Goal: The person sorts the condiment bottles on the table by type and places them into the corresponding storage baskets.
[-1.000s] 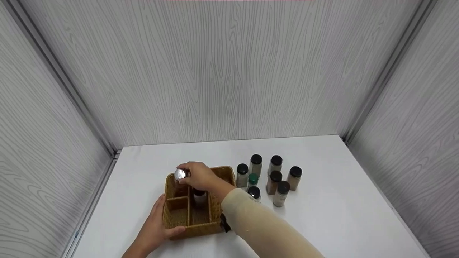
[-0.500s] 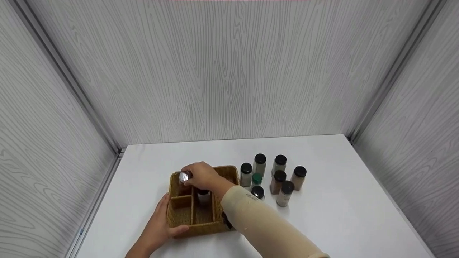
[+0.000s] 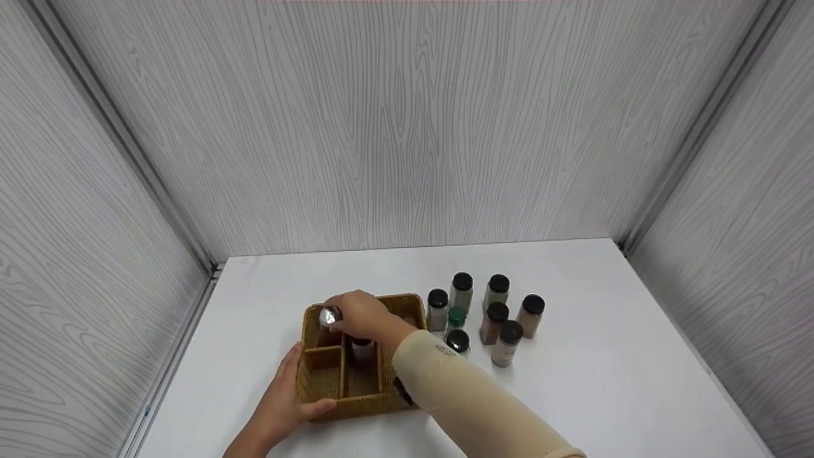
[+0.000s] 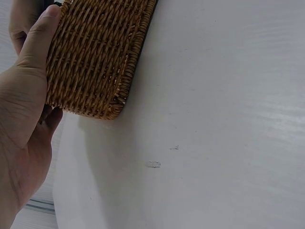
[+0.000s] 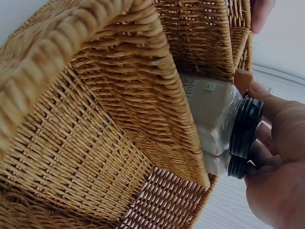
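My left hand (image 3: pixel 280 404) grips the near left corner of a divided brown wicker basket (image 3: pixel 372 405). In the left wrist view its thumb lies along the woven outer wall (image 4: pixel 90 57). My right hand (image 3: pixel 362 315) pinches a silver-capped spice jar (image 3: pixel 330 316) just below the cap, tilted inside the far left compartment. Much of that jar is hidden; a bit of its brown body (image 5: pixel 243 81) shows in the right wrist view. In the middle compartment, two black-lidded jars lie close together, the nearer labelled as white pepper (image 5: pixel 207 102).
Right of the basket, several black-lidded spice jars (image 3: pixel 507 343) stand on the white table (image 3: pixel 604 381), along with a green-capped one (image 3: pixel 456 316). The right sleeve (image 3: pixel 470 394) crosses over the basket's right side. A grey wood-grain panel (image 3: pixel 407 127) rises behind the table.
The right hand has lowered the silver-capped jar slightly into the far left compartment, and its cap tilts more. The left hand keeps its hold. The whole head view has shifted a little.
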Available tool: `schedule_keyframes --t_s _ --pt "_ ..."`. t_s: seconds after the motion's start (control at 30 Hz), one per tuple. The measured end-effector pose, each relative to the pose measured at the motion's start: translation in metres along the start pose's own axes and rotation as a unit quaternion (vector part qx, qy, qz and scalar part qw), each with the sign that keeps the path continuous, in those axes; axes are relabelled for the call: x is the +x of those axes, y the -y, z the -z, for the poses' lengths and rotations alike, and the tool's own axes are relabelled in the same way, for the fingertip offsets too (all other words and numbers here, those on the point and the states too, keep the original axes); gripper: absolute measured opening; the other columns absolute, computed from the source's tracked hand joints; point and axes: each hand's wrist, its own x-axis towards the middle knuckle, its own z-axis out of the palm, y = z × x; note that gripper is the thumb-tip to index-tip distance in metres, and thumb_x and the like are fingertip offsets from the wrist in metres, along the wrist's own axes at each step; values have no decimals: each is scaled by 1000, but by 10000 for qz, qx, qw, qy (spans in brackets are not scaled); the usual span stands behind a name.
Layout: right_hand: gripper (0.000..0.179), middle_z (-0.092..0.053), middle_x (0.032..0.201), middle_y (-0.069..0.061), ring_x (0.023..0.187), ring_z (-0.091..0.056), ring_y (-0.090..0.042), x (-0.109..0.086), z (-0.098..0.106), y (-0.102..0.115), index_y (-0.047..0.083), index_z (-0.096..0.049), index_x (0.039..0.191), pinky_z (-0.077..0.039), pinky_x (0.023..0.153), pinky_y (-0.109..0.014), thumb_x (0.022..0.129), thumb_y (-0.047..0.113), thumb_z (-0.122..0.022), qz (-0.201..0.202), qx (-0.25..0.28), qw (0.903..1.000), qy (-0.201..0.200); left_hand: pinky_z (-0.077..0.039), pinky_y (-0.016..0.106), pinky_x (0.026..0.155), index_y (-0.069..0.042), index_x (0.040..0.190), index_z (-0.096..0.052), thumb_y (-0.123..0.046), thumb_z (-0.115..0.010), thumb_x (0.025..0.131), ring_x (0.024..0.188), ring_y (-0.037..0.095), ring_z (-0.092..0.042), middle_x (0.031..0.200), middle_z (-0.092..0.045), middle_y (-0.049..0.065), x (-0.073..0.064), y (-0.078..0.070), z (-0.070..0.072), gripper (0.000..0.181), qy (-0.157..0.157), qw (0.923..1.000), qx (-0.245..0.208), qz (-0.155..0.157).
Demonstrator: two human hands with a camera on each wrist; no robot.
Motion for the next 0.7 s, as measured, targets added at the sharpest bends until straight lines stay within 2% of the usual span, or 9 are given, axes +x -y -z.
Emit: schedule_keyframes --t_s 0.13,0.23,0.47,0.7 --pt "48 -70 149 3 139 -67 -17 1 -1 -4 22 -66 150 -54 118 -32 104 32 -76 193 34 9998 -43 -29 71 129 -5 175 -2 -63 -97 71 165 54 -22 182 -7 24 1 0 1 151 -14 10000 32 25" --pt "48 -70 151 2 140 -66 -17 1 -1 -7 21 -66 150 -53 120 -33 105 31 -75 256 90 9996 -117 -30 72 129 -5 174 -3 -61 -96 73 164 54 -23 182 -8 25 2 0 1 149 -29 9999 76 -68" --pt "45 -70 149 2 141 -65 -16 0 -2 -17 20 -69 147 -52 121 -33 103 29 -77 337 605 9973 -252 -29 71 130 -4 174 -4 -59 -97 74 165 53 -21 182 -9 25 4 0 2 147 15 9999 51 -141" --pt "51 -70 149 5 140 -65 -15 -4 -3 -28 24 -66 149 -54 118 -34 101 32 -80 143 1143 9932 -196 -32 71 129 -2 174 -3 -58 -95 77 164 54 -24 182 -8 26 5 0 1 145 27 9996 105 -279"
